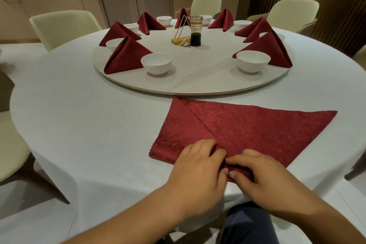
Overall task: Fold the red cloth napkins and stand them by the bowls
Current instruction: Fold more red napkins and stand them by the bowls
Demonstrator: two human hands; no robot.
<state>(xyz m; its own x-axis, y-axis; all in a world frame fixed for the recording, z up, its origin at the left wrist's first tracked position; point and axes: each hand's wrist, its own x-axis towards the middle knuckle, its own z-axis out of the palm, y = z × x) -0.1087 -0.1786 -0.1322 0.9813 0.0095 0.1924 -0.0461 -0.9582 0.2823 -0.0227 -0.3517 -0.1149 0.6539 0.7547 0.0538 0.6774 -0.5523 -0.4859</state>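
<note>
A red cloth napkin [247, 128] lies flat on the white tablecloth in front of me, its left flap folded in along a diagonal crease and its right point still spread out. My left hand [198, 172] and my right hand [259, 176] meet at its near corner, fingers curled and pinching the cloth. On the round turntable [198, 83] behind it, several folded red napkins stand as tents beside white bowls, one at the left [126, 57] by a bowl [156, 63], one at the right [271, 49] by a bowl [253, 61].
A dark sauce jar [196, 31] and a wooden triangular stand [181, 31] occupy the turntable's middle. Cream chairs ring the table, one at the far left [63, 25] and one at the far right [293, 14]. The table edge runs just below my wrists.
</note>
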